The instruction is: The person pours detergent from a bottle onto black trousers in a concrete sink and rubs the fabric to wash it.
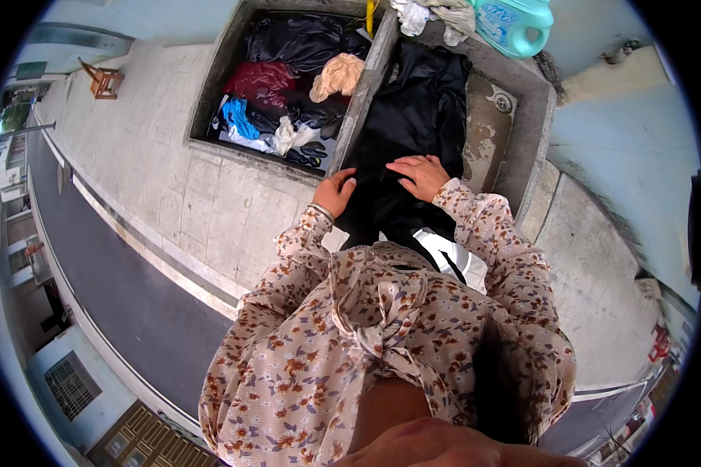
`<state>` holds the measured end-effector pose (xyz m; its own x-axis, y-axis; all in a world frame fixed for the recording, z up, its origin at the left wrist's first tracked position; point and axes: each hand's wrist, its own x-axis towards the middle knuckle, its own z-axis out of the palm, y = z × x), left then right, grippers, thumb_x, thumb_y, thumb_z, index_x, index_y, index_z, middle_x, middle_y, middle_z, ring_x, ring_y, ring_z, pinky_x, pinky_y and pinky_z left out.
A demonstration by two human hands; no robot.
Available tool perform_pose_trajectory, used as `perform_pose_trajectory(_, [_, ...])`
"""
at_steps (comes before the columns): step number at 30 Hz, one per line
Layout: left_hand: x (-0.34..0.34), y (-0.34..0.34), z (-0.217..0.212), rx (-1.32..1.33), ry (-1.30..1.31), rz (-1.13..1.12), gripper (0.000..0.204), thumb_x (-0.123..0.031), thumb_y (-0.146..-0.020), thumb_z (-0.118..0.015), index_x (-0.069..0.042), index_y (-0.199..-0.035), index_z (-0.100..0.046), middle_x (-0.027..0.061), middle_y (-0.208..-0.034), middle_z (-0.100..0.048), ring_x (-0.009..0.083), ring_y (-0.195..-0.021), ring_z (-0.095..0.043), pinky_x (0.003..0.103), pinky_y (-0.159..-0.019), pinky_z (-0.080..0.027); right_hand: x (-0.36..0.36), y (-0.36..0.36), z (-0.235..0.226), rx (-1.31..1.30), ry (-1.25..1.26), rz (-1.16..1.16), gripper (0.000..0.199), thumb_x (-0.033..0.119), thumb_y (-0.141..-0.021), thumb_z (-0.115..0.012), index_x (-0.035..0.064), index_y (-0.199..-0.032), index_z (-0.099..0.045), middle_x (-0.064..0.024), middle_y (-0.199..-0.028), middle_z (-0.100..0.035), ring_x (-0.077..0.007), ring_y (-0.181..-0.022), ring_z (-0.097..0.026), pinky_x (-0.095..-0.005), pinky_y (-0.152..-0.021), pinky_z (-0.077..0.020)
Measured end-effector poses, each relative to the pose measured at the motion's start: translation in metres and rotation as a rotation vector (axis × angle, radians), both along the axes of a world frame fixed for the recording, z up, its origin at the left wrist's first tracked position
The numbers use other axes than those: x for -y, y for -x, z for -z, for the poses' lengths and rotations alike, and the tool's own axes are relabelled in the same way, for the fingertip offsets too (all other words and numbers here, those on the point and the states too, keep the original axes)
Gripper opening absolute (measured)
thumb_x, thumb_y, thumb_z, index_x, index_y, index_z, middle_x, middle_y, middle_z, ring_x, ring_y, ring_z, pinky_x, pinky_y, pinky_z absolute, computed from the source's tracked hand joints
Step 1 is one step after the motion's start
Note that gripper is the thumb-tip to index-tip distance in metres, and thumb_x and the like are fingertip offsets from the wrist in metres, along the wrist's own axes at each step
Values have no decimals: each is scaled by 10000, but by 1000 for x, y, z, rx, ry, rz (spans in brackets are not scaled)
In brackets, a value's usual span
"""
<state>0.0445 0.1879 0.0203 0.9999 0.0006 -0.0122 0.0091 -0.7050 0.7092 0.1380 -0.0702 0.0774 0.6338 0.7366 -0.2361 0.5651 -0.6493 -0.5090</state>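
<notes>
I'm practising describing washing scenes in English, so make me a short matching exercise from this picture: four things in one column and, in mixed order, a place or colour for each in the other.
Things:
1. large black cloth
2. bright blue cloth
3. plastic jug
4. wooden chair

Places and colours:
A. out on the pale pavement
B. at the person's right hand
C. light turquoise
D. inside the left basin

Right pairs: 1-B, 2-D, 3-C, 4-A
</notes>
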Motion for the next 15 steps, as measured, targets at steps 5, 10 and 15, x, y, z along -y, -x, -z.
perform_pose_trajectory(5, [17, -26, -34, -346, -195, 3, 255, -276, -833, -581, -87, -996, -639, 169, -845, -646, 345, -819, -614, 415, -725, -490, -4, 0, 19, -11, -72, 143, 291, 178, -822, -552, 267, -1088, -628, -3, -1082, -607, -186, -1053, -528, -409, -885, -320])
perform_pose_trajectory(10, [6, -27, 16, -146, -215, 227, 199, -239, -785, -634, -109, -936, -637, 134, -779, -642, 332, -791, -616, 403, -716, -492, -7, 8, 28, 43, -73, 215, 274, 146, -823, -540, 258, -1045, -656, -21, -1055, -620, -190, -1040, -538, -456, -937, -292])
perform_pose_trajectory(15, [-3, -37, -20, 80, -127, 40, 143, -170, -760, -649, -69, -824, -570, 110, -751, -626, 309, -729, -613, 394, -666, -473, -8, 8, 31, -10, 17, 260, 249, 179, -836, -547, 252, -1046, -660, -13, -1092, -617, -197, -1081, -526, -500, -982, -271])
